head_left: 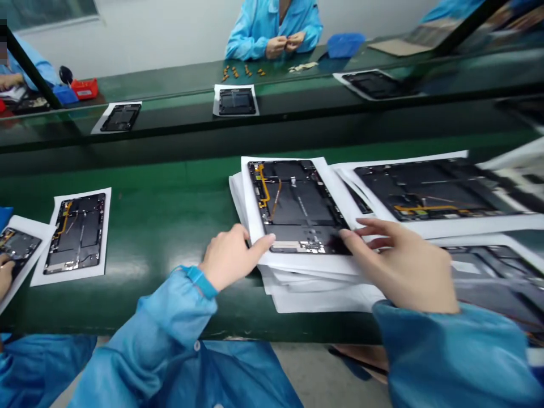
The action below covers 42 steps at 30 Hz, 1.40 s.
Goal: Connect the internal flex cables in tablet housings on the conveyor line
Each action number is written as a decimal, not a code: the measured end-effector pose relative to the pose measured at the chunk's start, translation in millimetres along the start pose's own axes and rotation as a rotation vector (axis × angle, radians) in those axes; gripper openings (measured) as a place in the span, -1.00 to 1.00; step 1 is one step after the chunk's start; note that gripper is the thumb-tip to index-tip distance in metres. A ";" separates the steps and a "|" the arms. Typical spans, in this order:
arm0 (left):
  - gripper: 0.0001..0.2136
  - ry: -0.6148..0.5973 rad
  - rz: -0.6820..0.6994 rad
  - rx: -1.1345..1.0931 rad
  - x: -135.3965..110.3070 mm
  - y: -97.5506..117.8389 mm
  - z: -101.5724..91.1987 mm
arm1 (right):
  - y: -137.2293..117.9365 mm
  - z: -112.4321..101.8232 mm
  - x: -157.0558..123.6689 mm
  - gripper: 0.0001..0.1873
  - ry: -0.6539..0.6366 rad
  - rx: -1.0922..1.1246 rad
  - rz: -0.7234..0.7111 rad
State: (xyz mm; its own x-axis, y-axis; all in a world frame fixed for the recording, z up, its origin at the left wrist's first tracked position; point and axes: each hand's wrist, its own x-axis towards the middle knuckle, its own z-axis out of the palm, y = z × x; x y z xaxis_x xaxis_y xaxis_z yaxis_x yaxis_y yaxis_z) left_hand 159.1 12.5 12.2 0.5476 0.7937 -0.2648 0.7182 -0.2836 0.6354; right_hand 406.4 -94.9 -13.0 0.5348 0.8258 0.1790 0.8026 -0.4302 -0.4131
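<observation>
In front of me an opened tablet (293, 198), dark inside with an orange ribbon cable, lies on a white sheet (297, 259) atop a stack of such sheets. My left hand (232, 255) is closed at its lower left edge, thumb over the rim and fingers curled at the sheet's side. The undersides of those fingers are hidden. At the lower right corner, the thumb of my right hand (399, 260) touches the tablet. Its other fingers are stretched out and apart over the sheet's right edge.
More opened tablets on sheets lie right (429, 187), lower right (501, 272) and left (76, 232). Another person's hand (5, 275) is at the left edge. Beyond a long raised rail (182, 124), a co-worker (276, 34) sits near small orange parts and a blue bin (345, 45).
</observation>
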 end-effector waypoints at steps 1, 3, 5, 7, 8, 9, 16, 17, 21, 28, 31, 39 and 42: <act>-0.53 0.005 0.017 0.030 14.6 7.1 4.9 | 3.7 4.1 2.5 -0.70 -0.020 0.048 0.006; -0.62 0.031 0.041 0.115 30.4 16.7 7.7 | 6.5 13.3 4.8 -0.72 0.101 0.098 -0.004; -0.68 0.060 0.053 0.232 32.7 24.3 3.1 | 4.6 21.0 6.7 -0.73 0.186 0.145 -0.065; -0.69 0.086 0.055 0.372 28.9 33.0 -5.6 | -0.5 25.0 9.9 -0.73 0.215 0.173 -0.106; -0.69 0.097 0.061 0.436 26.5 38.0 -10.5 | -3.8 25.3 11.7 -0.73 0.218 0.173 -0.124; -0.69 0.116 0.072 0.484 24.3 43.3 -15.3 | -7.4 24.7 13.0 -0.74 0.226 0.166 -0.134; -0.79 0.330 0.230 0.126 31.4 60.4 -32.4 | -24.4 25.6 10.3 -0.67 0.241 0.221 -0.118; -0.81 0.341 0.234 -0.029 36.1 56.5 -32.2 | -24.1 28.2 10.5 -0.63 0.253 0.252 -0.107; -0.81 0.333 0.177 -0.606 53.0 35.2 -30.4 | -19.0 37.2 14.8 -0.47 0.311 0.331 -0.097; -0.69 0.297 0.118 -0.938 38.0 20.2 -52.6 | -32.6 19.3 -4.8 -0.46 0.424 0.457 -0.119; -0.65 0.301 0.042 -0.984 1.5 -5.6 -67.0 | -59.3 21.5 -40.0 -0.53 0.295 0.804 -0.095; -0.72 0.375 -0.239 -0.850 -140.5 -113.9 -33.4 | -112.8 59.2 -126.9 -0.38 -0.630 1.468 0.360; -0.72 0.367 -0.347 -0.825 -173.1 -137.3 -9.7 | -116.5 69.1 -132.2 -0.31 -0.862 1.276 0.380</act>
State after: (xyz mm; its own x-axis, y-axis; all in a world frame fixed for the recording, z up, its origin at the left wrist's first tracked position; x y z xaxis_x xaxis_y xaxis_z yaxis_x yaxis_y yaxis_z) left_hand -38.5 -80.8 -22.2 0.0936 0.9204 -0.3797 0.2108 0.3544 0.9110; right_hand 223.9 -128.8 -50.2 -0.0163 0.8874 -0.4608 -0.3150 -0.4419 -0.8399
